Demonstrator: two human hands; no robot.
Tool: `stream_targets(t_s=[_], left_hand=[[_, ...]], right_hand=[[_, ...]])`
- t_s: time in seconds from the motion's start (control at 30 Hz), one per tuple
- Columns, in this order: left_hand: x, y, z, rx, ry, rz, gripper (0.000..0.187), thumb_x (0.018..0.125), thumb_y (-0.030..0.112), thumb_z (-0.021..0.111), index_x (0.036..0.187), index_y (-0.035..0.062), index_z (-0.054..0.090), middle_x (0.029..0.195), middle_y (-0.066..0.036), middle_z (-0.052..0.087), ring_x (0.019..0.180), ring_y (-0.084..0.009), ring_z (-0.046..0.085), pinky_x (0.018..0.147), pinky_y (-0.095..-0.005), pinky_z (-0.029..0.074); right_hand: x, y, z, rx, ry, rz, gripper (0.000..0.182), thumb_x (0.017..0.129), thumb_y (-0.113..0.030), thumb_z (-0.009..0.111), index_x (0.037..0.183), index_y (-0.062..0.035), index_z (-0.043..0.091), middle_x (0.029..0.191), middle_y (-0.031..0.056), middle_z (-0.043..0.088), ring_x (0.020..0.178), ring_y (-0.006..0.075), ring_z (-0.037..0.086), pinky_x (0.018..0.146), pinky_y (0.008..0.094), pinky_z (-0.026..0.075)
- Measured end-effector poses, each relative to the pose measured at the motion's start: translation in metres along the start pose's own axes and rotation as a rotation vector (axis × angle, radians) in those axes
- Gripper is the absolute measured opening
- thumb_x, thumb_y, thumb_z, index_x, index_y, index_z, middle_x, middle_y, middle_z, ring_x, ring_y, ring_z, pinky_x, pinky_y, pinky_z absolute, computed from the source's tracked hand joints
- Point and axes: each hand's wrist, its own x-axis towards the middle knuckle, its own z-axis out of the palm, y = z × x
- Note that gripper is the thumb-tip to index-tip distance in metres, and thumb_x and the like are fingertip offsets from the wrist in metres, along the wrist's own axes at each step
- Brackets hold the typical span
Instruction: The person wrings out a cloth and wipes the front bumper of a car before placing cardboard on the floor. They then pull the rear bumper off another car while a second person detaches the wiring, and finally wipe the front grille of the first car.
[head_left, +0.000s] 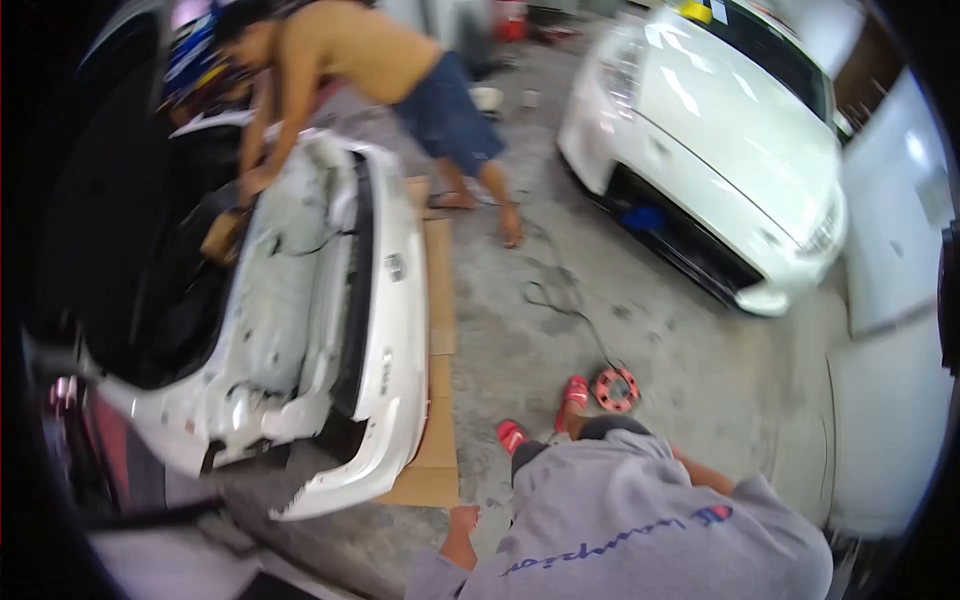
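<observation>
My left hand (464, 518) hangs low beside my grey sweatshirt, near the corner of the cardboard (432, 475). Its fingers look curled in, with nothing visible in them. On my right only the forearm shows; the hand is hidden behind the sweatshirt. To the left stands a white car body (395, 350) with its rear open and its inside bare. Another person (370, 50) leans over it, both hands down by a brown object (222, 238), blurred.
A red cable reel (616, 390) lies on the floor just beyond my red sandals, its dark cable running towards the other person's feet. A white car (735, 130) stands at upper right, beside large pale panels (890, 410).
</observation>
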Motion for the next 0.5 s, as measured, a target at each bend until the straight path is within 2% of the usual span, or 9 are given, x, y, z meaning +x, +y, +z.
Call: stream_targets(t_s=[0.1,0.23,0.3,0.33,0.37,0.43,0.5], left_hand=[[-0.003,0.001,0.016,0.180,-0.067,-0.049,0.018,0.082,0.017,0.064,0.072,0.0021,0.064,0.059,-0.009,0.057,0.053,-0.0223,0.059,0.048,-0.0385,0.045],[-0.003,0.023,0.049,0.288,-0.063,-0.092,0.025,0.084,0.024,0.064,0.074,0.0011,0.065,0.060,-0.012,0.057,0.054,-0.0262,0.057,0.049,-0.0416,0.043],[0.007,0.042,0.066,0.433,-0.025,0.081,0.025,0.079,0.026,0.067,0.077,0.0011,0.067,0.061,-0.012,0.059,0.056,-0.0274,0.058,0.052,-0.0430,0.044],[0.015,0.052,0.070,0.459,-0.027,0.082,0.025,0.079,0.026,0.067,0.077,0.0011,0.067,0.061,-0.012,0.059,0.056,-0.0274,0.058,0.052,-0.0430,0.044],[0.025,0.066,0.071,0.662,-0.031,0.305,0.025,0.076,0.026,0.068,0.077,0.0009,0.067,0.062,-0.012,0.060,0.058,-0.0274,0.059,0.053,-0.0429,0.045],[0.021,0.103,0.082,0.768,0.017,0.480,0.024,0.072,0.025,0.070,0.075,0.0007,0.067,0.064,-0.013,0.062,0.060,-0.0277,0.060,0.056,-0.0426,0.047],[0.013,0.143,0.105,0.684,0.071,0.447,0.024,0.071,0.024,0.070,0.074,0.0007,0.067,0.064,-0.014,0.063,0.060,-0.0281,0.061,0.058,-0.0424,0.047]], right_hand=[[-0.020,0.017,0.012,0.074,-0.008,0.057,0.046,0.090,-0.043,0.060,0.107,-0.0025,0.070,0.112,0.0212,0.070,0.106,0.0342,0.067,0.084,0.0427,0.053],[-0.032,0.034,0.019,0.163,-0.011,0.084,0.044,0.090,-0.042,0.060,0.106,-0.0024,0.070,0.108,0.0194,0.070,0.101,0.0331,0.067,0.082,0.0422,0.054],[-0.037,0.046,0.021,0.214,-0.003,0.100,0.044,0.089,-0.042,0.061,0.106,-0.0023,0.070,0.107,0.0185,0.070,0.099,0.0325,0.067,0.081,0.0420,0.054],[-0.040,0.053,0.022,0.246,0.002,0.109,0.043,0.089,-0.041,0.061,0.106,-0.0023,0.070,0.106,0.0181,0.070,0.098,0.0322,0.067,0.080,0.0418,0.054],[-0.043,0.060,0.025,0.280,0.005,0.122,0.043,0.089,-0.041,0.061,0.105,-0.0022,0.069,0.105,0.0177,0.070,0.097,0.0320,0.067,0.080,0.0417,0.054],[-0.046,0.078,0.032,0.355,0.020,0.147,0.042,0.089,-0.040,0.061,0.105,-0.0021,0.069,0.103,0.0168,0.070,0.094,0.0314,0.067,0.079,0.0415,0.054],[-0.047,0.100,0.035,0.435,0.041,0.179,0.041,0.089,-0.040,0.061,0.104,-0.0021,0.069,0.102,0.0159,0.070,0.092,0.0308,0.067,0.077,0.0412,0.054]])
